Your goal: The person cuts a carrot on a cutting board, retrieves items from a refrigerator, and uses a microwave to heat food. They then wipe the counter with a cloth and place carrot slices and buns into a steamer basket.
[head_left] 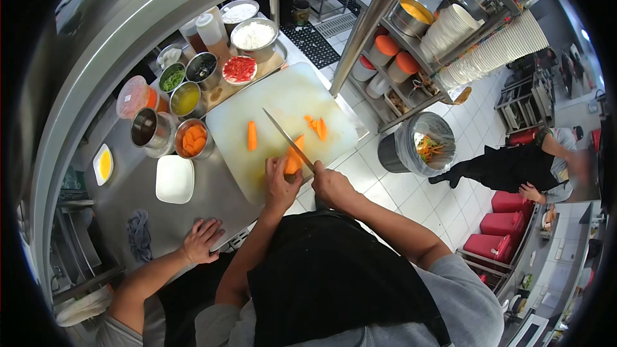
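My right hand (331,185) is wrapped round the handle of a knife (283,132); its blade points away from me across the white cutting board (225,122). Under and beside the blade lies a carrot piece (293,162), held down by the curled fingers of my left hand (280,178). To the left on the board rests another carrot piece (252,135). Several small cut carrot pieces (319,130) lie right of the blade. A metal bowl of sliced carrot (193,140) stands just left of the board.
Behind the board are bowls of white food (253,35), red strips (239,69) and chopped greens (172,79). A white dish (175,179) sits on the steel counter (128,199), near a co-worker's hand (202,240). A lined bin (424,144) stands right; another person (514,167) is beyond.
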